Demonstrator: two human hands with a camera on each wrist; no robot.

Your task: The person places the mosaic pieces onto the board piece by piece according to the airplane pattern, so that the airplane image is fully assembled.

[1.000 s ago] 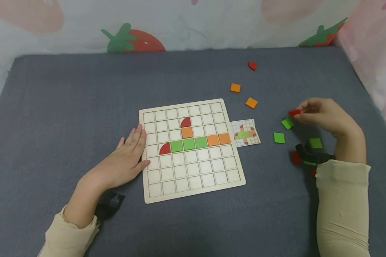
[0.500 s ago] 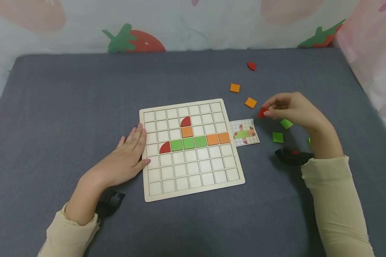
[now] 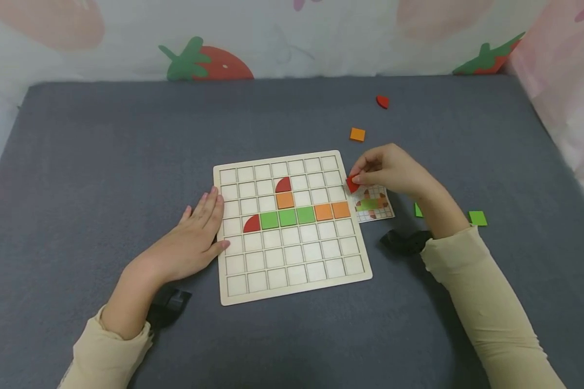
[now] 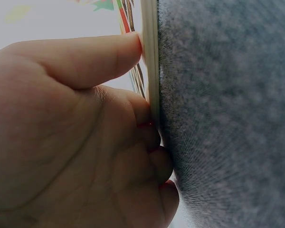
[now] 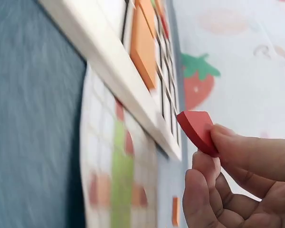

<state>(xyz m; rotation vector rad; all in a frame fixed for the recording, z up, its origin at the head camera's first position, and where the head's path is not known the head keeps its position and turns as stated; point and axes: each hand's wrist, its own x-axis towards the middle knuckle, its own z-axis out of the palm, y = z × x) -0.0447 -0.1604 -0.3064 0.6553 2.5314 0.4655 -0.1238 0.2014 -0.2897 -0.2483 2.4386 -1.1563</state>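
Since the earlier frame, your right hand (image 3: 394,169) and its red piece (image 3: 352,184) are shifted left, to the right edge of the board (image 3: 292,255). Head view: your right thumb and fingers pinch the red piece; the pattern card (image 3: 371,205) lies nearer you, just right of this grip, and an orange tile (image 3: 357,134) lies beyond it. Your left hand (image 3: 187,246) rests, fingers straight, against the board's left edge. Left wrist view: your thumb touches the board. Right wrist view: the red piece projects from your pinch.
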